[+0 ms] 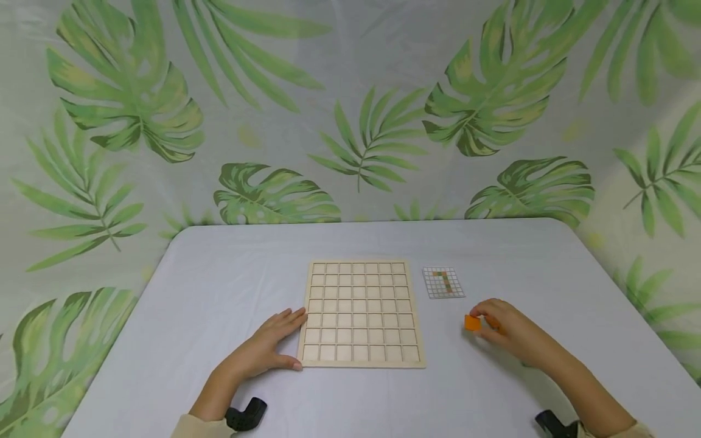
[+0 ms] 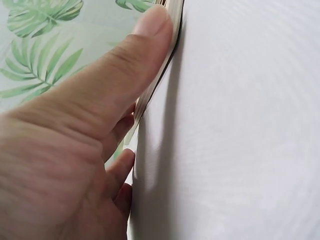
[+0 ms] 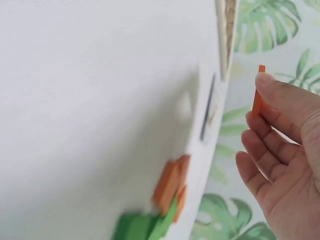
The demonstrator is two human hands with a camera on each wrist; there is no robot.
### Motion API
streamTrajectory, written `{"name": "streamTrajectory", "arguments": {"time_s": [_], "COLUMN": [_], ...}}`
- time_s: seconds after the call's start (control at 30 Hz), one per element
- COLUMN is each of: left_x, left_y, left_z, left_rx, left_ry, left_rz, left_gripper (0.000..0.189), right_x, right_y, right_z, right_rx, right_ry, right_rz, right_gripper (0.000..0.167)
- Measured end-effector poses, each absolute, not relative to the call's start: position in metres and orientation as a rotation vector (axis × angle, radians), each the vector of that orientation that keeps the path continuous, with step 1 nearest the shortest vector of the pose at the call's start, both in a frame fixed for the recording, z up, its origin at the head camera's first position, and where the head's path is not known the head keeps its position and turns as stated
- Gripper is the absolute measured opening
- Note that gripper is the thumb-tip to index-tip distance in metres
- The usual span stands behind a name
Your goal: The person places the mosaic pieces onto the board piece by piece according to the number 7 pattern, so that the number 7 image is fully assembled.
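A wooden grid board (image 1: 358,307) with bare square cells lies in the middle of the white table. My left hand (image 1: 268,345) rests along its left edge, fingers extended, thumb at the near left corner. In the left wrist view the thumb (image 2: 142,37) lies against the board's rim. To the right of the board, my right hand (image 1: 506,328) pinches a thin orange square tile (image 1: 472,323) between thumb and fingers. The right wrist view shows this tile edge-on, raised above the table. Other orange tiles (image 3: 170,185) lie below the hand, partly hidden by it in the head view.
A small pattern card (image 1: 443,283) with orange and green squares on a grid lies right of the board. Green tiles (image 3: 134,227) lie beside the orange ones. A leaf-printed cloth (image 1: 383,121) hangs behind the white table (image 1: 246,261).
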State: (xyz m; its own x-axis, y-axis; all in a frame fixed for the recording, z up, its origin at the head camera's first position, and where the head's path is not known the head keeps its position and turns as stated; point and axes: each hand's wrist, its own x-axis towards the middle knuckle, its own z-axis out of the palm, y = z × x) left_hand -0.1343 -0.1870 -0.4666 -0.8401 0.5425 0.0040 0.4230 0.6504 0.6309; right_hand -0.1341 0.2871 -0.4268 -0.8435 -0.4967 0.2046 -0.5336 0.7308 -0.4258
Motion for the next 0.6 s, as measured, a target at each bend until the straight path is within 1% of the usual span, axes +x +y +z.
{"name": "streamTrajectory", "arguments": {"time_s": [0.13,0.27,0.37,0.43,0.6], "left_x": [-0.133,-0.132,-0.132,-0.133,-0.134], "left_y": [-0.184,-0.181,-0.181,-0.182,-0.183], "left_z": [-0.466,-0.466,-0.467,-0.469,-0.474], "left_rx": [0.823,0.844,0.842,0.840,0.816], "left_ry": [2.727,2.756,2.760,2.762,2.769], "left_rz": [0.913,0.897,0.914,0.937,1.011], "left_gripper": [0.093,0.094,0.094,0.090,0.075], "right_x": [-0.149,-0.163,-0.176,-0.186,-0.211], "right_y": [0.264,0.239,0.219,0.206,0.173], "right_z": [-0.417,-0.409,-0.406,-0.405,-0.406], "right_rx": [0.815,0.870,0.931,0.945,0.975], "right_ry": [-2.912,-2.900,-2.848,-2.816,-2.758], "right_rz": [0.788,0.780,0.830,0.872,0.973], "right_gripper": [0.027,0.031,0.030,0.029,0.027]}}
